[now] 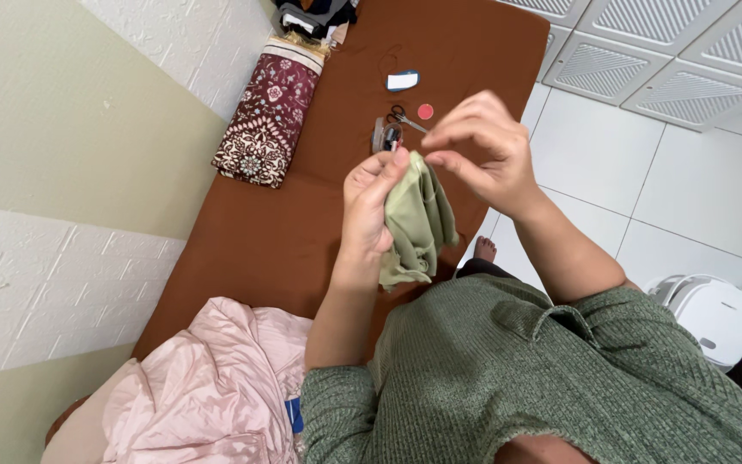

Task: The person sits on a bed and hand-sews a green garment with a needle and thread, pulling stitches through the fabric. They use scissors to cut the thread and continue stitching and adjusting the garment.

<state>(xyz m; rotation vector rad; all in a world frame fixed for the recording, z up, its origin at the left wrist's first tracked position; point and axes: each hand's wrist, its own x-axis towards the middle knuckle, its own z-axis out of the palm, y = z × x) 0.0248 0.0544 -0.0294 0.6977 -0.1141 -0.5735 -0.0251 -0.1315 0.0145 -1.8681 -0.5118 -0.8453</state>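
Counts on and around the brown mattress

Lying in view are one green cloth (pixel 416 219), one pair of scissors (pixel 404 118), one red disc (pixel 425 111), one patterned maroon cushion (pixel 266 122), one pink fabric heap (pixel 203 387) at lower left, and two hands.

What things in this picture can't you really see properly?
- Head view: anything pinched in the right hand is too small to make out.
- Green cloth: partly covered by the left hand.
- Small items beside the scissors: too tiny to identify.
- White appliance: partly hidden by the person's green sleeve.
- Pink fabric: cut off by the bottom edge.
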